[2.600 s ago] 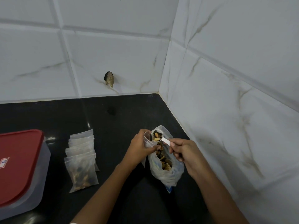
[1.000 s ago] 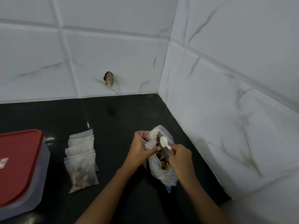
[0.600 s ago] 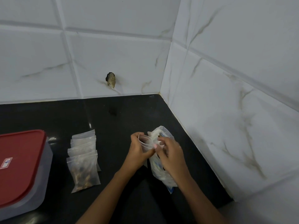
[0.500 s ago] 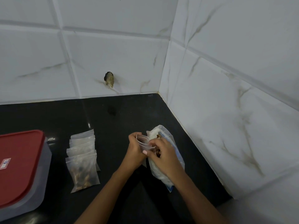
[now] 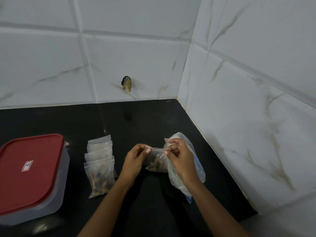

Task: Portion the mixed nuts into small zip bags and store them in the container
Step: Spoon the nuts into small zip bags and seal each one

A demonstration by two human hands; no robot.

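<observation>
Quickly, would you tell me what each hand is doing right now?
Left hand: pinches the top edge of the small zip bag.
Right hand: pinches the same edge, other end.

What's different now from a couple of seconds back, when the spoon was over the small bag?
The right hand has let go of the spoon and moved to the small bag. Both hands now pinch its top strip, the left hand at one end, the right at the other. The bag, held open before, is pulled flat with nuts inside. The big bag, stack of filled bags and lidded container stayed put.
</observation>
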